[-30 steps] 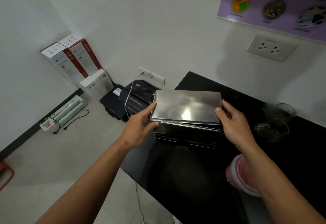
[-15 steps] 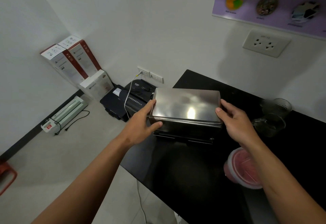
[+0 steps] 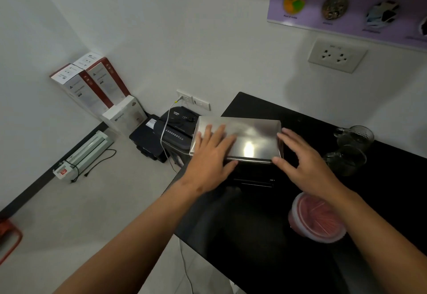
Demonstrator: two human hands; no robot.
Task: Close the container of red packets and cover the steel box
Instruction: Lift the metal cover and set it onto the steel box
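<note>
A shiny steel lid (image 3: 251, 138) lies flat on top of the steel box (image 3: 251, 173), which stands at the left end of a black counter (image 3: 249, 236). My left hand (image 3: 211, 157) rests palm down on the lid's left part, fingers spread. My right hand (image 3: 302, 162) sits at the lid's right front corner with its fingers apart, thumb touching the edge. A round clear container of red packets (image 3: 317, 221) stands near the counter's front right with its lid on, partly hidden behind my right forearm.
Two glass cups (image 3: 351, 148) stand on the counter to the right of the box. On the floor to the left are a black shredder (image 3: 178, 131), stacked cardboard boxes (image 3: 97, 85) and a laminator (image 3: 85, 152). A wall socket (image 3: 335, 56) is above the counter.
The lid has come down from a tilted hold onto the box. My left hand has moved from gripping its left edge to lying flat on top. My right hand has loosened at the right edge.
</note>
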